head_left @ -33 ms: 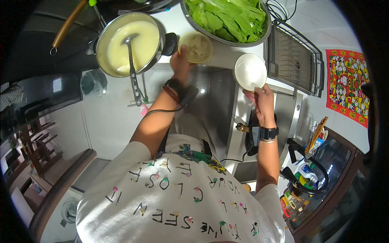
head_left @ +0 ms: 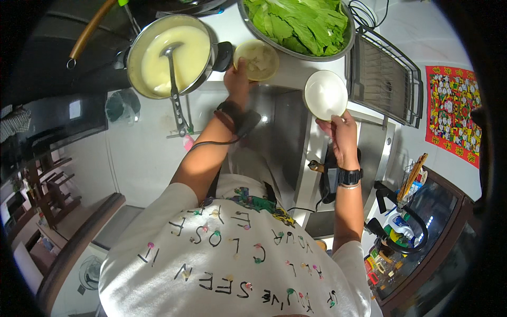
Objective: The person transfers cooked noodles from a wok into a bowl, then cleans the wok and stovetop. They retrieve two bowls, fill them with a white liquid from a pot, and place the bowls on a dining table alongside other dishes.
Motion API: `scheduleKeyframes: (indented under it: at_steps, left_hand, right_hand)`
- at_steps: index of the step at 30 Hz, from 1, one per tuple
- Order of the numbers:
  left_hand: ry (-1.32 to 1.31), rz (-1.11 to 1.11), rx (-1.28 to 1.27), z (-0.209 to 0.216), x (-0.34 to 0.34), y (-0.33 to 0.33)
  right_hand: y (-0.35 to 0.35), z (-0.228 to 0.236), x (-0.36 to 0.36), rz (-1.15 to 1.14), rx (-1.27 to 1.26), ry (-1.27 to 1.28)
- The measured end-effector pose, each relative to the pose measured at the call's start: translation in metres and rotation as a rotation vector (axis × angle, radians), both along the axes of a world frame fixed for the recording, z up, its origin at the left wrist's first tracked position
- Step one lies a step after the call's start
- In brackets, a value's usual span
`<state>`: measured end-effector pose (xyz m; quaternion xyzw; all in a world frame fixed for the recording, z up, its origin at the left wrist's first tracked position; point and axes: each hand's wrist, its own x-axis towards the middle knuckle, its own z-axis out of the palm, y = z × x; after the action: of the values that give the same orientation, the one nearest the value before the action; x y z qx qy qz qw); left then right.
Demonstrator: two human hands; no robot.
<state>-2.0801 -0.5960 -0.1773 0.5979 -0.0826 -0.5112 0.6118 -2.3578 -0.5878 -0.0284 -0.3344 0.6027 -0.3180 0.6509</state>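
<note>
My left hand (head_left: 236, 79) is closed on the rim of a bowl of pale chunks (head_left: 256, 59), thumb on top. That bowl is at the counter's front edge, just right of the pot. In my right hand (head_left: 342, 128) is a white bowl (head_left: 325, 95), gripped by its near rim and tilted a little; its inside looks bare. A large steel pot (head_left: 135, 74) at the left holds pale yellow liquid. Resting in the pot is a ladle (head_left: 173, 87), its slotted handle hanging over the near rim toward me.
Behind the bowls stands a wide metal basin (head_left: 296, 55) heaped with green leafy vegetables (head_left: 301, 24). A wire dish rack (head_left: 383, 74) is at the right. A wooden-handled utensil (head_left: 87, 39) juts out at the far left. Below my hands are steel cabinet fronts (head_left: 369, 150).
</note>
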Motion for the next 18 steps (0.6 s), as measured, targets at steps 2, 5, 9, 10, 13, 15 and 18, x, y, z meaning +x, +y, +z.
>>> scheduleKeyframes:
  at_steps: [2,5,9,10,13,15,18]
  left_hand:
    - [-0.042,0.018,-0.021,-0.006,-0.004,-0.001]
    - [-0.079,0.050,-0.017,-0.006,-0.011,0.013]
    - [0.220,-0.300,0.044,0.029,-0.017,0.085]
    - [0.465,-0.440,0.004,0.046,-0.018,0.109]
    - [0.704,-0.564,-0.258,0.102,0.003,0.180]
    - [0.740,-0.675,-0.354,0.132,0.037,0.212]
    - [0.388,-0.620,-0.265,0.165,0.083,0.248]
  right_hand:
    - [0.014,0.012,0.011,0.003,-0.003,0.025]
    - [0.034,0.025,0.033,0.085,-0.017,0.049]
    - [0.054,0.043,0.063,0.238,0.011,0.136]
    - [0.058,0.048,0.070,0.293,0.039,0.146]
    - [0.072,0.063,0.093,0.481,0.092,0.125]
    - [0.084,0.072,0.112,0.620,0.094,0.137]
    - [0.103,0.080,0.149,0.773,0.078,0.047]
